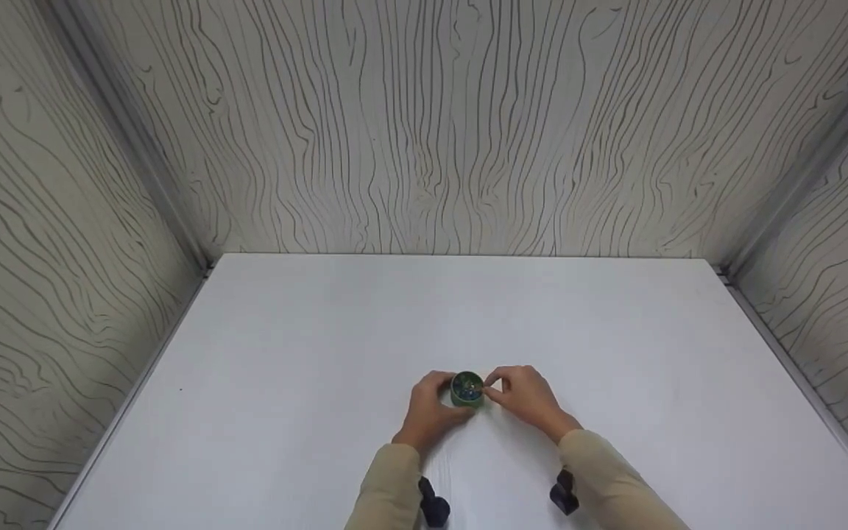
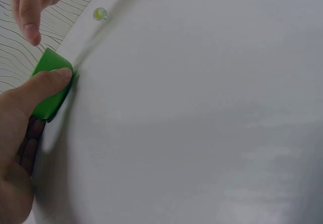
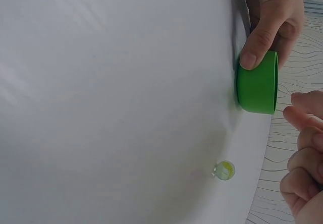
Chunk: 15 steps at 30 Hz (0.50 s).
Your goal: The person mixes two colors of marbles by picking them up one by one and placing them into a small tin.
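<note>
My left hand (image 1: 431, 412) grips a small green cup (image 1: 466, 402) from its left side, thumb on the near wall. The cup stands upright on the white table, and several shiny glass marbles (image 1: 470, 391) show inside it. My right hand (image 1: 528, 397) hovers at the cup's right rim. Its thumb and index finger are bent towards each other with a small gap, the other fingers curled, and I see nothing between them in the right wrist view. A clear marble with a yellow swirl (image 3: 224, 170) lies on the table below the right hand; the left wrist view shows this marble (image 2: 100, 14) too.
The white table (image 1: 306, 316) stretches around both hands. Wood-grain panels (image 1: 424, 132) enclose it at the back and on both sides. A dark wrist device (image 1: 434, 506) is by the left sleeve and another dark device (image 1: 564, 493) by the right.
</note>
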Motion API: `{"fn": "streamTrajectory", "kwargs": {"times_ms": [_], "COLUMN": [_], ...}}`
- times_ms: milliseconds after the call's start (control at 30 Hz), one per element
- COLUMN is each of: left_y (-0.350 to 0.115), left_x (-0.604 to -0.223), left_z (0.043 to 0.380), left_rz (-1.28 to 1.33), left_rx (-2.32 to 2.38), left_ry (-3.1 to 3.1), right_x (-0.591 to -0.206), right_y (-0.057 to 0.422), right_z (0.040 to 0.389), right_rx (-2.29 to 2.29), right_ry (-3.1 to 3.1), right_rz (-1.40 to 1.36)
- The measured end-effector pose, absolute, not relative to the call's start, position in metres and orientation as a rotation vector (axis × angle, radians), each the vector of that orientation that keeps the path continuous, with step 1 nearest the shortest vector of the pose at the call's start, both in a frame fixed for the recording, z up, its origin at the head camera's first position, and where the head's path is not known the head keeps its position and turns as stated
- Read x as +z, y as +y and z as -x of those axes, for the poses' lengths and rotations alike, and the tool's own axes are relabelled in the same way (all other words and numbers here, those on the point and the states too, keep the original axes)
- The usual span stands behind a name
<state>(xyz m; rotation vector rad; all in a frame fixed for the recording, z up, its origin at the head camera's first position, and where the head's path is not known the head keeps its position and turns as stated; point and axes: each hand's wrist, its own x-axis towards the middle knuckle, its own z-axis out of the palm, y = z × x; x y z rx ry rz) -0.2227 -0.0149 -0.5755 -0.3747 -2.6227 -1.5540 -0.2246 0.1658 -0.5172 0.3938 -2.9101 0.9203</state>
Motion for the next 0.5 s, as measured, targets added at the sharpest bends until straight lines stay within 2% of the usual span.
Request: {"fn": "streamTrajectory", "kwargs": {"times_ms": [500], "left_y": [-0.0141], "left_x": [-0.5741], "left_z": [0.2226], "left_rz": [0.335], "left_rx": [-1.58], "left_ry": [-2.647], "right_x": [-0.5214], "right_y": [0.1749], "right_z": [0.2212], "right_rx": [0.917], "right_ry": [-2.961], "right_rz": [-0.315]}}
